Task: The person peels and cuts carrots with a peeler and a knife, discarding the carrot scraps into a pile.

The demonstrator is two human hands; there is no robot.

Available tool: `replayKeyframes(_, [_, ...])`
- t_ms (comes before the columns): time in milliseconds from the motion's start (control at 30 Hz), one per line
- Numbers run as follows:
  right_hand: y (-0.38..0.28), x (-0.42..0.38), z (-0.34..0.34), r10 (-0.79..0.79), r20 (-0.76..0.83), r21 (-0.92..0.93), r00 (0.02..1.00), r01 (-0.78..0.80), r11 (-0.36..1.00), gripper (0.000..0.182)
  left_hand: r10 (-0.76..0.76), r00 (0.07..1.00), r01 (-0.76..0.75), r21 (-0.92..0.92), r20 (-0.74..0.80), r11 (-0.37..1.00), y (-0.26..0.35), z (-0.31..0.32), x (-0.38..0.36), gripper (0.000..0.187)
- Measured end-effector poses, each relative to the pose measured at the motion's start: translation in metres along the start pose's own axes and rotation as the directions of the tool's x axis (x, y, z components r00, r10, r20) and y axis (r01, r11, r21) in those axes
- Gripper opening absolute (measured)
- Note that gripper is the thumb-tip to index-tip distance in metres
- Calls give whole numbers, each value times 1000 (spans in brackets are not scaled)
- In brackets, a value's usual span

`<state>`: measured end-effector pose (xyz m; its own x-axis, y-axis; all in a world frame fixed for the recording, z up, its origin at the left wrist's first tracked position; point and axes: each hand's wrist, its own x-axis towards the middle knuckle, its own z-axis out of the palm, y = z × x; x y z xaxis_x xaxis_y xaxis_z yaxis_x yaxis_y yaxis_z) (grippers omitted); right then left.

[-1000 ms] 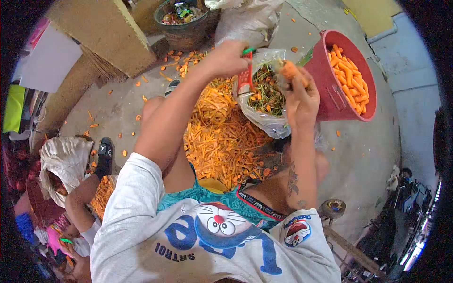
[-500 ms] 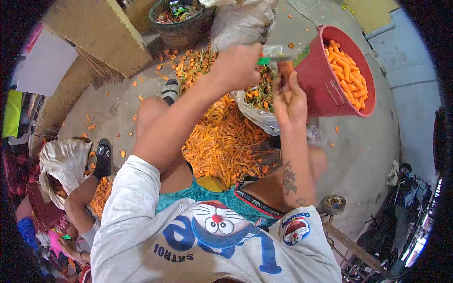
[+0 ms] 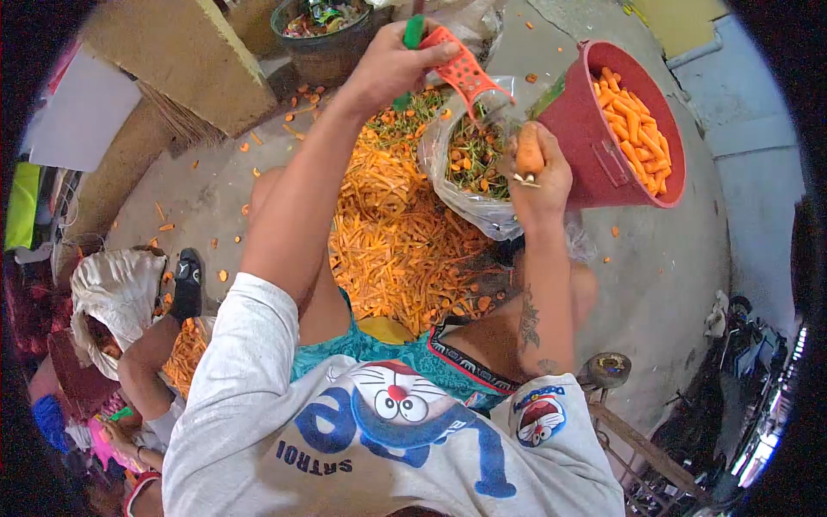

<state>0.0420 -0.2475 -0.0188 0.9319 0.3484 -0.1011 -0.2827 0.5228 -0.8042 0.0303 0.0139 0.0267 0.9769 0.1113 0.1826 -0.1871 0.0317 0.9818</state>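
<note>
My left hand (image 3: 388,69) is closed around an orange, perforated Y-shaped peeler (image 3: 465,71), its forked end pointing down to the right. A green-handled tool (image 3: 413,33) is in the same grip, with a dark narrow part above the fist. My right hand (image 3: 551,177) holds a carrot (image 3: 529,153) upright in its fingers, just right of the peeler. A small shiny piece (image 3: 526,180) shows at the carrot's lower end. Beneath the hands, a clear plastic bag (image 3: 478,211) stands open, full of carrot tops and cut ends.
Peeled carrots (image 3: 636,129) fill a tilted red bucket (image 3: 594,168) at the right. Orange peelings (image 3: 396,258) lie heaped between my legs. A dark bin (image 3: 323,56) with rubbish and a white sack (image 3: 469,26) stand behind. Another person's leg (image 3: 142,362) is at the left.
My left hand has moved up and left, away from the carrot, and the orange peeler now shows in it. My right hand has turned and lowered slightly, still holding a carrot.
</note>
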Motion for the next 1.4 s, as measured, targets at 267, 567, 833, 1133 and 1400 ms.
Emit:
replayKeyframes(267, [-4,-15,32,104,-9,52,994,-104,993,25,144,978,-150,32,149,988,-5,41,-12,21])
replayKeyframes(567, [-12,-17,24,112,132,83,985,-123,989,26,80,991,-75,45,-104,996,-26,32,8,17])
replayKeyframes(833, [-13,-23,23,137,292,128,946,-181,975,27,68,947,-92,-62,-314,994,-21,15,7,10])
replayKeyframes(1133, [-13,-28,25,59,175,78,983,-74,994,27,196,938,-190,48,-287,981,-24,23,-3,14])
replayKeyframes(1400, [-12,-35,34,48,243,86,969,-71,994,31,238,938,-237,35,-251,971,-17,18,0,18])
